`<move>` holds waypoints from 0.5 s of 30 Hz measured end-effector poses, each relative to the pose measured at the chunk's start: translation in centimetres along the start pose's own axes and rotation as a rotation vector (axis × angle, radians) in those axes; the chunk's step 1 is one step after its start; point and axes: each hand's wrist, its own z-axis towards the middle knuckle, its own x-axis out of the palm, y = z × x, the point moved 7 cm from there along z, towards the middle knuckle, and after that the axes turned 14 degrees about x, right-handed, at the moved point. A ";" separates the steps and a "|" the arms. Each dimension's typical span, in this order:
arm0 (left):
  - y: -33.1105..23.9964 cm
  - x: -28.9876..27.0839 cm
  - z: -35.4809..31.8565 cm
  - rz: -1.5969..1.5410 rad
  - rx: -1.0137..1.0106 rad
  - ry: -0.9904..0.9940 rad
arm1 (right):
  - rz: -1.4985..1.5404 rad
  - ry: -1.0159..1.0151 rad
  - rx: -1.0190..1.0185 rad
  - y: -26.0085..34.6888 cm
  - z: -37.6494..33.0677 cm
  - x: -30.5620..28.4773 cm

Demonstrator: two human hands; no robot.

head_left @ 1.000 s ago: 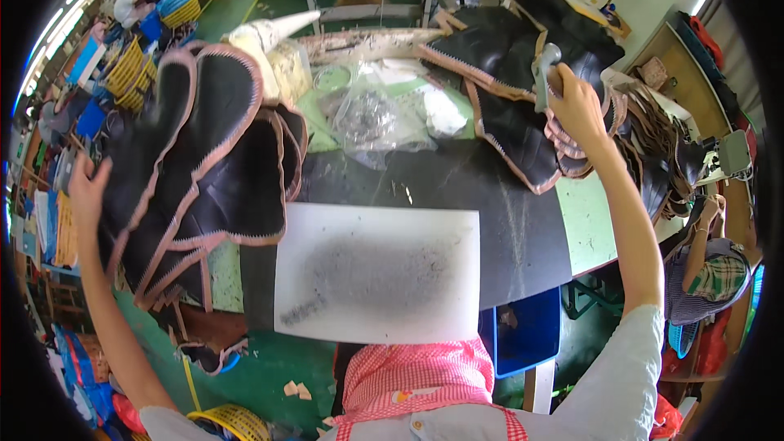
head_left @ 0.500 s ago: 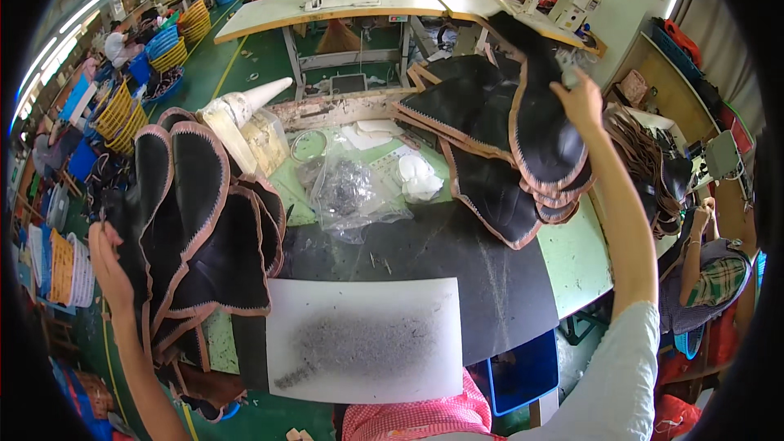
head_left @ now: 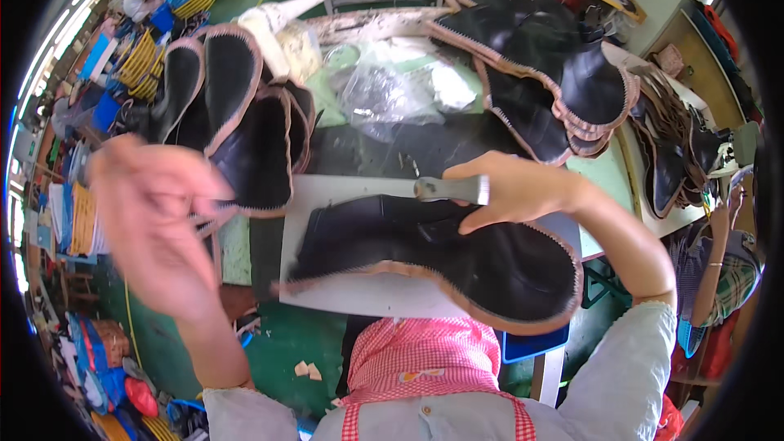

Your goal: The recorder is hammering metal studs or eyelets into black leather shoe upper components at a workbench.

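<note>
A black leather boot upper (head_left: 408,233) with a zigzag-cut tan edge lies across the white board (head_left: 318,294) in front of me. My right hand (head_left: 523,188) is over its top edge, closed round a small grey metal tool (head_left: 456,189), its thumb against the leather. The tool's kind is unclear because the fingers cover part of it. My left hand (head_left: 163,229), smeared by motion, is near the left pile of boot uppers (head_left: 229,106); how its fingers are held cannot be made out. Another pile of black boot uppers (head_left: 531,49) sits at the back right.
Behind the board are a clear plastic bag (head_left: 380,94) and a white cone-shaped piece (head_left: 282,12). A blue bin (head_left: 535,345) stands under the table's front edge. More uppers (head_left: 665,147) lie at the far right, near another person's arm (head_left: 717,233).
A boot upper now lies on the white board. My right hand has come from the right pile to the middle. My left hand has moved up and inward, and the view has tilted down.
</note>
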 end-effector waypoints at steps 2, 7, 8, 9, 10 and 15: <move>2.1 4.1 -3.7 -0.242 -0.275 0.278 | -0.031 -0.236 -0.107 -1.7 1.3 2.4; 6.5 9.8 -13.7 -0.261 -0.584 0.696 | -0.121 -0.596 -0.308 -0.3 -0.1 1.5; 7.7 10.2 -15.4 -0.243 -0.645 0.729 | -0.115 -0.679 -0.292 0.0 -1.2 0.6; 8.5 10.5 -16.6 -0.208 -0.638 0.774 | -0.125 -0.795 -0.307 0.7 -2.7 -0.2; 8.6 10.2 -17.2 -0.198 -0.660 0.763 | -0.034 -0.608 -0.056 0.9 -3.3 -0.8; 9.2 10.6 -17.8 -0.132 -0.650 0.787 | 0.110 -0.384 0.052 0.2 -7.3 2.7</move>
